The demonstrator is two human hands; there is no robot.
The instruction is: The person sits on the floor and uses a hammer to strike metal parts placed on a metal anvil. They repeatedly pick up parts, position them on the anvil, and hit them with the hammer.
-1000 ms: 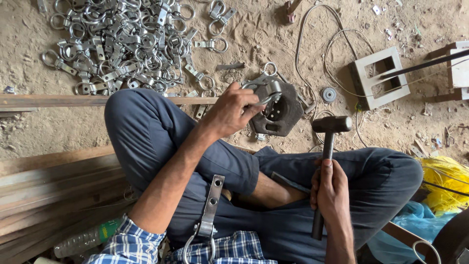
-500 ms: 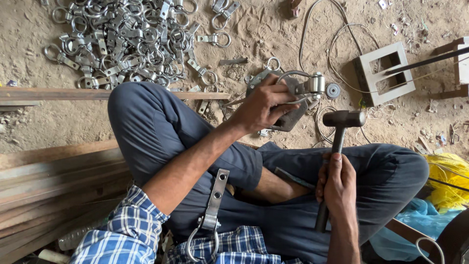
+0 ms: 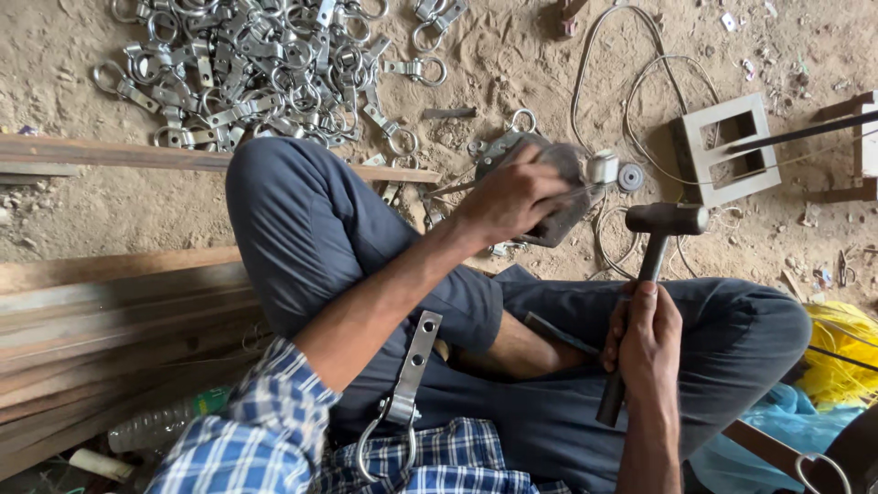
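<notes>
Head view: right hand (image 3: 646, 331) grips steel hammer (image 3: 651, 265)

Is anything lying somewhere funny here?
Yes. One metal strap with a ring lies on the person's lap, apart from the big pile of similar pieces on the sandy ground. The right hand holds a hammer.

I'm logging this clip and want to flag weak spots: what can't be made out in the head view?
- Small metal part at the left hand: motion-blurred, shape unclear.
- Dark metal block: largely covered by that hand.
- Hammer: handle middle hidden inside the right hand.
- Pile of ring fittings: cut off by the top edge.
- Strap with hook: lower end blends into the checked shirt.
</notes>
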